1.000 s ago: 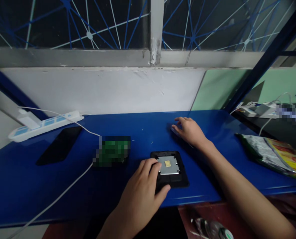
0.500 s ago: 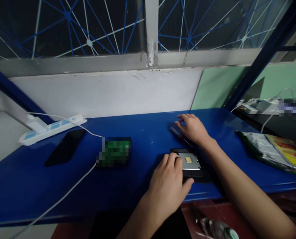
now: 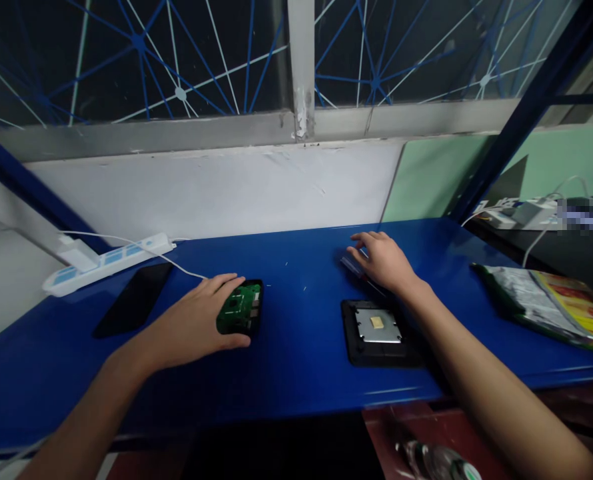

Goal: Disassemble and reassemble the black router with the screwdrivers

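My left hand [image 3: 196, 327] spans a green circuit board [image 3: 239, 307] in a black case. Its fingers lie on the far edge and the thumb on the near edge, and the palm covers the left side. To the right, my right hand [image 3: 384, 260] hovers or rests over a slim, clear, blurred object [image 3: 352, 267], partly hidden under it. Its fingers are loosely curled and apart, with no visible grip. Below that hand lies a black cover [image 3: 371, 353] with a silver metal plate [image 3: 389, 330] and a small beige pad [image 3: 377, 323].
Left on the blue table [image 3: 301, 367] lie a black phone [image 3: 134, 300] and a white power strip [image 3: 109, 263] with a cable. A shiny snack bag [image 3: 546, 307] is at the right. A plastic bottle [image 3: 439, 460] stands below the table's front edge.
My left hand has left the black cover and moved left onto the circuit board. My right hand has stayed nearly in place over the clear object.
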Action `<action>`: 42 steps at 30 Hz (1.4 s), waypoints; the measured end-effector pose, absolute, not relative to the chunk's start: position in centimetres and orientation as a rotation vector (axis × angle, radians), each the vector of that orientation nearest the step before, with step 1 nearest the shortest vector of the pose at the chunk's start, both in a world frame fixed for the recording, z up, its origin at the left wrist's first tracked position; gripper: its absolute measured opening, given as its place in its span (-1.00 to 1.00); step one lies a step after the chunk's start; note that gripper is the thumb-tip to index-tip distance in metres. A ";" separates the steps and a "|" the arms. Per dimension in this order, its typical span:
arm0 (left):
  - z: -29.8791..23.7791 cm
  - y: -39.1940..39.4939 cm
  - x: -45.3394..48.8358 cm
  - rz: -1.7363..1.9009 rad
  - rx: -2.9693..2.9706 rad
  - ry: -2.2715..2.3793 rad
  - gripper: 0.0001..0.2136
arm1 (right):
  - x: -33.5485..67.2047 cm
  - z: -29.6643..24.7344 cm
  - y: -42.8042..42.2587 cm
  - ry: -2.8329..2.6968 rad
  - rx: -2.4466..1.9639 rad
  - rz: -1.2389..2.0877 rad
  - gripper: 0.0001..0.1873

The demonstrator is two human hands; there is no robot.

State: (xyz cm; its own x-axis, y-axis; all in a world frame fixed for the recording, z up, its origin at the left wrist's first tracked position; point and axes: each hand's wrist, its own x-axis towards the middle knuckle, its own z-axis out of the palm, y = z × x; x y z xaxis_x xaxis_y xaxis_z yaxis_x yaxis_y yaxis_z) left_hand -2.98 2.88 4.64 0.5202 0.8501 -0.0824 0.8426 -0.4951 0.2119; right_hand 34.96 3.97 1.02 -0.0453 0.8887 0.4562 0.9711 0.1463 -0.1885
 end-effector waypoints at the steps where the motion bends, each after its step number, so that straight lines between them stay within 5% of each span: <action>1: 4.7 3.5 -3.7 0.015 2.509 1.447 -0.02 | 35.0 0.9 4.0 -1.966 -1.768 -0.235 -0.65; 17: 3.7 -0.1 -2.3 0.002 2.449 1.326 0.06 | 35.0 0.3 4.2 -1.976 -1.680 -0.260 -0.65; 29: 1.3 -1.1 4.0 0.325 2.510 1.131 0.03 | 33.8 0.8 3.4 -2.005 -1.616 -0.242 -0.66; 42: 0.3 0.1 0.4 0.347 2.493 0.934 0.07 | 29.2 3.3 -0.1 -2.500 -1.277 0.225 -0.48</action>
State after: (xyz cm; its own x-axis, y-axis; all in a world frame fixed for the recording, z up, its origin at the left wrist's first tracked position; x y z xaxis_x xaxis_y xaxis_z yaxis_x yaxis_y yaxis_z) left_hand 0.44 0.13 0.29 0.7385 0.6701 0.0740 0.5561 -0.6676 0.4951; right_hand 29.18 -0.12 3.30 -0.5473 0.8094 0.2130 0.7582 0.5873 -0.2832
